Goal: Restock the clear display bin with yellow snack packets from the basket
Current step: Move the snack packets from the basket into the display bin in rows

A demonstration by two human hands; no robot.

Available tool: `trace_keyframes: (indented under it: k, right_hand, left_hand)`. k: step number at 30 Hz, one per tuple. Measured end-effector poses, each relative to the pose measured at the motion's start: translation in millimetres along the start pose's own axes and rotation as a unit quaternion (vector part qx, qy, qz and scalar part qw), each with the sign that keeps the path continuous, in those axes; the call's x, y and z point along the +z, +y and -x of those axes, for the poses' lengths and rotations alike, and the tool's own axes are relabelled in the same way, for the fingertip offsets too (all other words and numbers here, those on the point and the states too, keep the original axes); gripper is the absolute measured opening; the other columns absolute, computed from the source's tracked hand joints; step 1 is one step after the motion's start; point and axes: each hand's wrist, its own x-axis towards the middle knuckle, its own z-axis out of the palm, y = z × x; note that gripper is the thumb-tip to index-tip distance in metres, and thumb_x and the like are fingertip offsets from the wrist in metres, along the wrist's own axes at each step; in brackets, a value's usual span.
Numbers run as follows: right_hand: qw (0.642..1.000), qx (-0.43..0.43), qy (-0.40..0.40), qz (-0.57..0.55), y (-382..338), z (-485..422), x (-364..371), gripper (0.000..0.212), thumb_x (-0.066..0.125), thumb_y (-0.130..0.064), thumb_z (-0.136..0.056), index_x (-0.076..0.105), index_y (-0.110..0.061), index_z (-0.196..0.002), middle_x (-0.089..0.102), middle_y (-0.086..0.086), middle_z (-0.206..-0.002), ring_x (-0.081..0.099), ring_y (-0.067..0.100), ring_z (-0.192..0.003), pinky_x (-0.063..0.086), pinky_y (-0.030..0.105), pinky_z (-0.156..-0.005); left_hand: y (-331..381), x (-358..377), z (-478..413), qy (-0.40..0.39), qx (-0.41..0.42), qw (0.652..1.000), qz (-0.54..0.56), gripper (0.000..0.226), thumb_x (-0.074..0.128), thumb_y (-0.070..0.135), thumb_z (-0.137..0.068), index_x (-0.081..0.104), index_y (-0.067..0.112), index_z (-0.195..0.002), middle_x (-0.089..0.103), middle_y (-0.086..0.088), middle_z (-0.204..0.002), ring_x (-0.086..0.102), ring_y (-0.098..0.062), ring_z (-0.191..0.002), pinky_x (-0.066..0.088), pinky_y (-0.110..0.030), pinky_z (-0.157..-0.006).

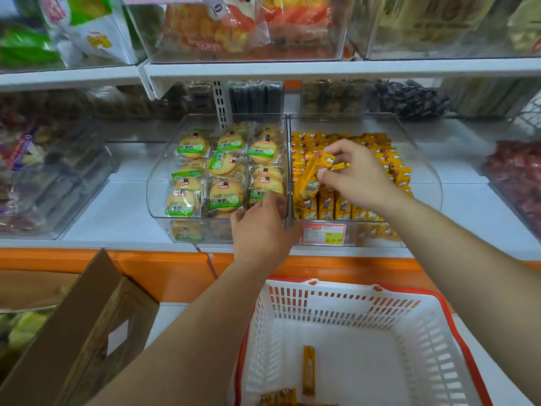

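Head view: the right hand (355,174) is pinching a yellow packet (323,161) between thumb and bent fingers, the other fingers staying narrow and curled round it. The packet is hanging tilted, its long axis slanting from the fingertips down toward the left hand, printed face turning toward the camera. It is sitting over the left part of the clear bin (424,177), just above the stock (389,165) already filling it: yellow packets standing upright in rows under and beyond the right hand.

The left hand (262,230) is resting palm down with its fingers curling over the front rim of the biscuit bin (158,186), right beside the seam where the two bins are touching. Round wrapped biscuits are lying stacked in that bin, beyond its fingertips. A price tag (323,234) is showing just right of its thumb.

Below both forearms the basket (409,317) is holding one spare packet (308,370) on edge, long axis pointing toward the shelf, with others (278,397) lying cut off by the frame's lower edge. A cardboard box (87,332) is standing left of the left forearm.
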Motion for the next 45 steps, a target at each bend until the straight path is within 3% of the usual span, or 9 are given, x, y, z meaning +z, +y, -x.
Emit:
trace_keyframes:
  k: [9, 12, 16, 20, 24, 29, 33, 37, 45]
  right_hand:
    - [0.975, 0.119, -0.026, -0.187, 14, 8, 6, 0.04, 0.069, -0.006, -0.091, 0.051, -0.02, -0.124, 0.057, -0.001, -0.107, 0.073, 0.02, -0.08, 0.057, 0.018, -0.063]
    - [0.991, 0.083, -0.035, -0.099, 14, 9, 7, 0.039, 0.072, -0.008, -0.089, 0.051, -0.024, -0.118, 0.057, 0.001, -0.109, 0.072, 0.022, -0.082, 0.061, 0.031, -0.074]
    - [0.992, -0.05, -0.019, 0.117, 5, 10, 4, 0.036, 0.075, -0.018, -0.087, 0.055, -0.033, -0.113, 0.058, -0.008, -0.1, 0.069, 0.013, -0.081, 0.05, 0.019, -0.064]
    - [0.979, -0.115, 0.002, 0.166, -4, 12, 3, 0.034, 0.077, -0.02, -0.085, 0.059, -0.026, -0.114, 0.061, -0.009, -0.096, 0.065, 0.011, -0.082, 0.053, 0.027, -0.073]
    - [0.991, -0.075, 0.005, 0.111, -4, 3, 2, 0.034, 0.079, -0.023, -0.083, 0.056, -0.035, -0.105, 0.057, -0.018, -0.093, 0.066, 0.0, -0.072, 0.047, 0.013, -0.062]
    - [0.998, -0.026, -0.042, 0.04, 10, 2, 8, 0.033, 0.08, -0.014, -0.083, 0.056, -0.028, -0.101, 0.058, -0.009, -0.101, 0.071, 0.013, -0.078, 0.053, 0.022, -0.068]
    - [0.968, -0.097, -0.072, 0.218, 9, -1, 24, 0.03, 0.083, -0.031, -0.079, 0.056, -0.033, -0.093, 0.06, -0.015, -0.084, 0.064, 0.014, -0.078, 0.045, 0.026, -0.063]
    - [0.921, -0.108, -0.09, 0.365, 7, -13, 29, 0.031, 0.08, -0.046, -0.078, 0.066, -0.03, -0.101, 0.053, -0.007, -0.1, 0.055, 0.02, -0.102, 0.045, 0.033, -0.073]
    - [0.941, -0.062, -0.067, 0.325, -8, 10, 15, 0.042, 0.073, -0.049, -0.083, 0.064, -0.032, -0.12, 0.054, 0.001, -0.124, 0.047, 0.023, -0.122, 0.044, 0.039, -0.095]
  left_hand:
    - [-1, 2, -1, 0.007, -0.004, 1.0, 0.005, 0.04, 0.07, 0.056, -0.086, 0.05, 0.034, -0.113, 0.064, 0.018, -0.099, 0.065, -0.013, -0.099, 0.025, -0.037, -0.1]
    - [-2, 3, -1, 0.009, -0.008, 1.0, 0.01, 0.04, 0.071, 0.056, -0.085, 0.05, 0.035, -0.112, 0.058, 0.021, -0.092, 0.065, -0.011, -0.099, 0.023, -0.033, -0.095]
    - [-2, 3, -3, 0.008, -0.01, 1.0, 0.009, 0.04, 0.072, 0.055, -0.085, 0.05, 0.036, -0.112, 0.057, 0.021, -0.091, 0.065, -0.011, -0.098, 0.025, -0.035, -0.098]
    - [-1, 4, -3, 0.01, -0.01, 1.0, 0.01, 0.04, 0.073, 0.055, -0.084, 0.048, 0.036, -0.109, 0.056, 0.021, -0.089, 0.064, -0.011, -0.095, 0.02, -0.031, -0.092]
    - [-2, 4, -2, 0.015, -0.005, 1.0, 0.004, 0.039, 0.071, 0.057, -0.084, 0.043, 0.039, -0.104, 0.054, 0.021, -0.088, 0.064, -0.011, -0.094, 0.02, -0.031, -0.09]
    - [-1, 4, -3, 0.012, -0.008, 1.0, 0.002, 0.04, 0.071, 0.059, -0.083, 0.043, 0.04, -0.104, 0.058, 0.021, -0.091, 0.063, -0.009, -0.091, 0.02, -0.03, -0.09]
    - [-2, 4, -3, 0.012, -0.004, 1.0, 0.002, 0.039, 0.071, 0.058, -0.083, 0.047, 0.038, -0.106, 0.06, 0.02, -0.089, 0.062, -0.01, -0.086, 0.019, -0.03, -0.088]
    - [-1, 1, -3, 0.002, -0.01, 1.0, 0.005, 0.039, 0.071, 0.059, -0.083, 0.044, 0.04, -0.104, 0.06, 0.021, -0.09, 0.056, -0.007, -0.082, 0.019, -0.03, -0.09]
    - [17, -21, 6, 0.01, 0.003, 1.0, 0.007, 0.045, 0.074, 0.048, -0.086, 0.056, 0.028, -0.122, 0.067, 0.012, -0.11, 0.062, -0.017, -0.106, 0.038, -0.043, -0.101]
